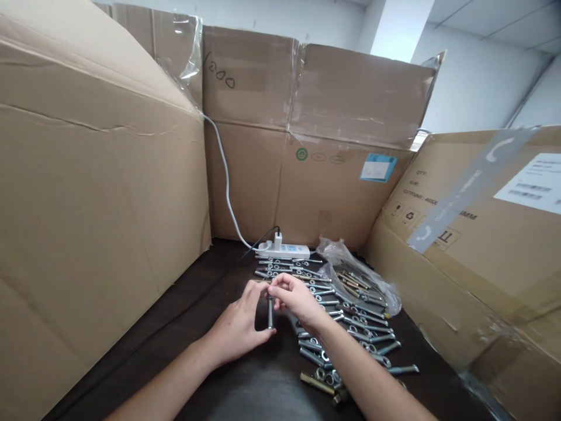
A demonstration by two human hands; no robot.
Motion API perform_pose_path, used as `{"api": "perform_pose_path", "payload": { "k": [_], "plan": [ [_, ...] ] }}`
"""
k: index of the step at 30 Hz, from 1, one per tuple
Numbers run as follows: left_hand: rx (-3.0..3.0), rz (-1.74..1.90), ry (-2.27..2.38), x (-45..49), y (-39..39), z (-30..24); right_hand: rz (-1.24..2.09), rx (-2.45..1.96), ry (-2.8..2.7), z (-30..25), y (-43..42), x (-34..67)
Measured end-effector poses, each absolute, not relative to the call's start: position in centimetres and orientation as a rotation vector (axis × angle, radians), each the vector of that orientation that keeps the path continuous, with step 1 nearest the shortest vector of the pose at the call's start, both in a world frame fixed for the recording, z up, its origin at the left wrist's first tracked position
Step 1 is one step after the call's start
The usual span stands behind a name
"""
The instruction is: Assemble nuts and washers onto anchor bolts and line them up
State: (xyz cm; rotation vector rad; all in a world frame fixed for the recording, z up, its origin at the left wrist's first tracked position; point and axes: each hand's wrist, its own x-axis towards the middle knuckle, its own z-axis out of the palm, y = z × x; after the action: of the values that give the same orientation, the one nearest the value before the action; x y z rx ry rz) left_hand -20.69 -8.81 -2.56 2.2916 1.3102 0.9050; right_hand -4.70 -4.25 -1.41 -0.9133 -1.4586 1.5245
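Note:
Between my two hands a silver bolt (270,314) stands roughly upright above the dark table. My left hand (239,327) holds it, with the thumb by its lower end and the fingers at its top. My right hand (294,298) pinches at the bolt's upper end, where a small ring-like part seems to sit; the fingertips hide most of it. Right of my hands lie rows of silver bolts (380,338) with loose washers (325,355) among them. A brass-coloured bolt (316,383) rests nearest to me, partly beside my right forearm.
A white power strip (287,251) with a plugged-in charger (277,240) lies at the back. A black cable (175,318) crosses the table on the left. A clear plastic bag (388,292) holds brass-coloured bolts. Cardboard walls (245,175) enclose the table (184,362) at left, back and right.

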Motion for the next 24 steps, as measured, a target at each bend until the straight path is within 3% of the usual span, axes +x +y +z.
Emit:
{"api": "perform_pose_path", "payload": {
  "k": [9,17,24],
  "plan": [
    [2.268,0.869,1.25,-20.8,-8.8,-2.7,1.536,-0.949,-1.584,-0.8,-4.6,-4.9],
    [2.276,0.896,1.226,-20.9,-8.8,-2.7,1.812,-0.872,-1.49,-0.6,-4.4,-3.9],
    [2.272,0.914,1.197,-20.8,-8.9,-2.7,1.685,-0.891,-1.616,-0.7,-4.4,-4.2]
  ]
}}
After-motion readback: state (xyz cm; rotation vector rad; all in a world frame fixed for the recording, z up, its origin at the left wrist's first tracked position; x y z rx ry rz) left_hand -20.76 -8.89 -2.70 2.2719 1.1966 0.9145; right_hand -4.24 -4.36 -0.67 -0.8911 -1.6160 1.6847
